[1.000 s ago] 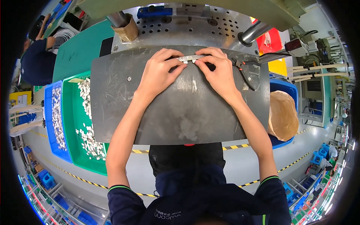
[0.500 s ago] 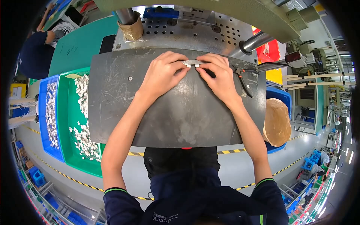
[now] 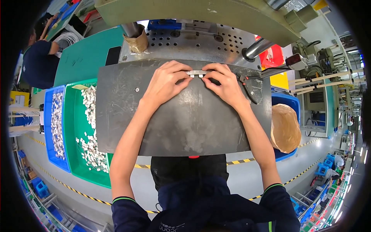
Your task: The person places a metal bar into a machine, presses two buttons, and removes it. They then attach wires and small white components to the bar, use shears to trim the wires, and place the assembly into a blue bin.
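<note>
My left hand and my right hand meet near the far edge of a dark metal plate. Between them is a narrow silvery metal bar, its two ends pinched by the fingertips. Small white pieces show just below the bar, one close to each hand; whether they are joined to it I cannot tell. Diagonally cutters or pliers with dark and red handles lie on the plate, right of my right hand.
Left of the plate stand a green bin and a blue bin, both with many small white parts. On the right, a blue bin holds brown paper. Beyond the plate rise a perforated machine bed and metal posts. A co-worker is at far left.
The view has shifted slightly, so the plate and bins appear lower. Both hands still pinch the bar; a second small white piece now shows by my left fingertips.
</note>
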Motion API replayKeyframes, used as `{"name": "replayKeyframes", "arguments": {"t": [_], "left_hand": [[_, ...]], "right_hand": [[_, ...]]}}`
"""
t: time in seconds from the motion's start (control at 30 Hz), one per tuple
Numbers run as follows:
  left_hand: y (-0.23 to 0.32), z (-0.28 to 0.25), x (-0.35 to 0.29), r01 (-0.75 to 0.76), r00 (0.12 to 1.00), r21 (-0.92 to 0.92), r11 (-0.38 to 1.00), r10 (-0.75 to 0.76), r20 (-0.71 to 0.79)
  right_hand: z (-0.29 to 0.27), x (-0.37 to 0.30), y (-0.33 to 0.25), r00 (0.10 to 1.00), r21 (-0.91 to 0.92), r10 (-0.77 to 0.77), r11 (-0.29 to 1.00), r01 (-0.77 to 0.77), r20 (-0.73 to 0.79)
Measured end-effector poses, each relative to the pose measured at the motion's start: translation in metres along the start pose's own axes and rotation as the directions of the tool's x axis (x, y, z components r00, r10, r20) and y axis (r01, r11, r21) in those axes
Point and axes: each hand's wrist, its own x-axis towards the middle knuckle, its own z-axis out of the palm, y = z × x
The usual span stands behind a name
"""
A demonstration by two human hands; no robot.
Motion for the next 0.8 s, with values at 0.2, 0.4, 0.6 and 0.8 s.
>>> {"name": "replayKeyframes", "arguments": {"t": [0.2,0.4,0.6,0.8], "left_hand": [[-0.008,-0.025,0.002,0.055,0.990,-0.065,0.996,-0.046,0.133],[-0.009,-0.040,0.006,0.071,0.983,-0.028,0.997,-0.066,0.171],[-0.010,-0.036,0.002,0.074,0.990,-0.054,0.996,-0.067,0.125],[0.003,-0.016,0.002,0.109,0.992,-0.101,0.989,-0.102,0.071]], "right_hand": [[-0.016,-0.003,0.011,0.987,0.190,0.144,0.969,-0.155,0.068],[-0.029,-0.005,0.014,0.976,0.062,0.177,0.981,-0.186,0.124],[-0.024,-0.004,0.007,0.990,0.054,0.143,0.988,-0.144,0.020],[-0.003,-0.002,-0.007,0.993,0.045,0.109,0.993,-0.107,-0.051]]}}
